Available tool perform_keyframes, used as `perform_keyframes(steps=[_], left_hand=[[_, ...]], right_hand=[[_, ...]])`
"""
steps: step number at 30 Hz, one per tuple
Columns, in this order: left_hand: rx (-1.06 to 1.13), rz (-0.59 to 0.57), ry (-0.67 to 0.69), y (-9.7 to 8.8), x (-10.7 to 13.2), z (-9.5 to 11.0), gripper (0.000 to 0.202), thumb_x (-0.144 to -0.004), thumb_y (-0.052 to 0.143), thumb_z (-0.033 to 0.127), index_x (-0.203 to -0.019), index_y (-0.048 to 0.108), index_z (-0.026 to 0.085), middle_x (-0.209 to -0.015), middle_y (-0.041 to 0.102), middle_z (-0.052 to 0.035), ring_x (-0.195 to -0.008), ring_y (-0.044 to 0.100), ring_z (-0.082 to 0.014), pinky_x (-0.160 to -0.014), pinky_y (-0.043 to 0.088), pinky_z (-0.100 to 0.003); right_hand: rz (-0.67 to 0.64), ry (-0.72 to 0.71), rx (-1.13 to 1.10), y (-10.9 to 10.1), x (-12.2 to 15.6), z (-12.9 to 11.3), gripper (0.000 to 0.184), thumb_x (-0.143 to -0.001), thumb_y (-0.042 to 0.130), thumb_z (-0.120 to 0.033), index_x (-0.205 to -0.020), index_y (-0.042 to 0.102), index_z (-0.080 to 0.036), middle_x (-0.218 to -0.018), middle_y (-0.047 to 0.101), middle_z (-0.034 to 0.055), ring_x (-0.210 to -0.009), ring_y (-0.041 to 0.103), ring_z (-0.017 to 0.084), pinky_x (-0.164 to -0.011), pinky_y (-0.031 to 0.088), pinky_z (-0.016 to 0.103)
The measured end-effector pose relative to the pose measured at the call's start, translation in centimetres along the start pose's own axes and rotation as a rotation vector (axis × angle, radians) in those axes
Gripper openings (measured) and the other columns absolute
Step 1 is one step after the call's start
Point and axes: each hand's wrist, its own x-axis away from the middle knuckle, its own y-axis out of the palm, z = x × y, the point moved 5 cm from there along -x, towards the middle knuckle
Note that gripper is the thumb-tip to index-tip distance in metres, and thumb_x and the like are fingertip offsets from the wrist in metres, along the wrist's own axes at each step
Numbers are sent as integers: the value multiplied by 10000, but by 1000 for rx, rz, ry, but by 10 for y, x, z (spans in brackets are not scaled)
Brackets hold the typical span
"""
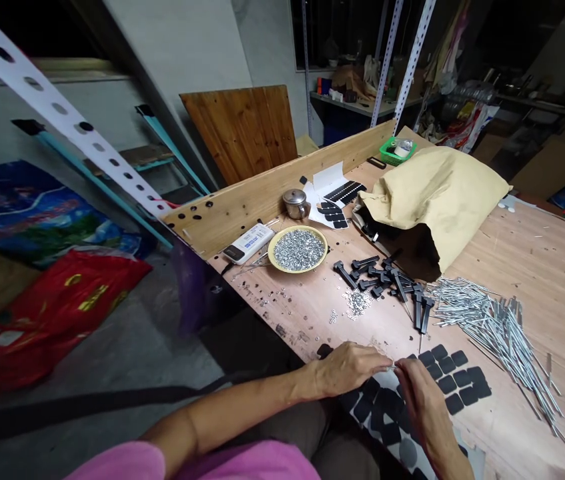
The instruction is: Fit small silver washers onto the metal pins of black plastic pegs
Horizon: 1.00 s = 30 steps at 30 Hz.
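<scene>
My left hand (pixel 349 368) and my right hand (pixel 425 397) meet at the table's near edge, fingers pinched together. A small pale piece shows between the fingertips; its kind is too small to make out. Beneath and beside the hands lie black rounded-square pads (pixel 447 365), some loose and some on a white backing sheet (pixel 407 453). Past the hands are black plastic pieces with wide heads (pixel 418 307) and a scatter of small metal nuts or washers (pixel 359 303). To the right spreads a pile of thin metal rods (pixel 499 333).
A yellow bowl of small metal parts (pixel 298 249) stands left of centre, with a white box-shaped device (pixel 249 243) and a lidded metal pot (pixel 295 203) close by. A large paper sack (pixel 442 193) lies open behind. A wooden rail (pixel 262 187) borders the far side.
</scene>
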Motion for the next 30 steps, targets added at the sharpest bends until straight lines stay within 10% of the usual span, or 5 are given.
perform_keyframes(steps=[8,12,16,21,30], left_hand=[[-192,67,227,2,3,2,342,-957,316,221,-946,648,135,-585,596,-13,-541,571,-112,-515,431,-198],[-128,71,193,4,0,5,347,-957,324,242,-972,651,125,-615,623,-32,-569,587,-123,-545,455,-210],[214,97,-107,-1,-9,-4,313,-936,391,294,-997,659,143,-843,688,-79,-758,631,-140,-703,492,-229],[916,233,-707,8,-15,-22,359,-789,589,467,-869,662,124,-704,618,-27,-584,551,-107,-590,464,-234],[1461,429,-875,49,-34,3,505,-497,816,482,-794,628,120,-889,622,-63,-859,569,-158,-779,437,-257]], right_hand=[[-5,-183,246,6,4,-6,306,-948,326,-189,-709,518,-187,-584,529,7,-542,445,134,-578,335,260],[-20,153,54,12,4,7,489,-975,208,-327,-553,427,-212,-456,467,-19,-420,437,107,-466,324,229],[-185,559,-98,10,7,28,621,-914,124,-572,-459,374,-231,-379,440,-13,-344,403,121,-384,272,247],[46,764,-381,-2,10,32,503,-840,346,-624,-652,571,-216,-568,611,17,-514,569,159,-502,442,259],[278,998,-830,37,31,23,397,-695,619,-558,-802,633,-177,-821,696,51,-766,637,188,-662,512,287]])
